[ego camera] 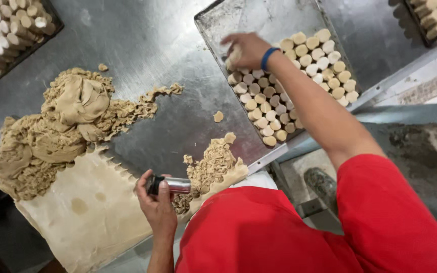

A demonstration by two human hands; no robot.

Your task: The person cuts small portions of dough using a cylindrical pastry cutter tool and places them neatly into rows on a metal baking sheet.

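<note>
Head view: left hand (159, 199) grips a metal cutter (170, 185); right hand (246, 49), fingers curled around a dough piece (235, 54), reaches over the tray (213, 25). Set down carelessly, it could topple the packed dough rounds (289, 86).

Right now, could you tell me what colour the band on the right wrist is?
The wristband is blue, seen in the head view.

Matt, soft dough sheet (89, 212) lies on the scuffed, dull-shining steel table (153, 45).

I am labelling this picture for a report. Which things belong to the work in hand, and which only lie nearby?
In use: left hand gripping metal cutter; right hand placing dough piece on middle tray; rolled dough sheet.

Nearby: scrap dough heap; left tray; right tray.
</note>
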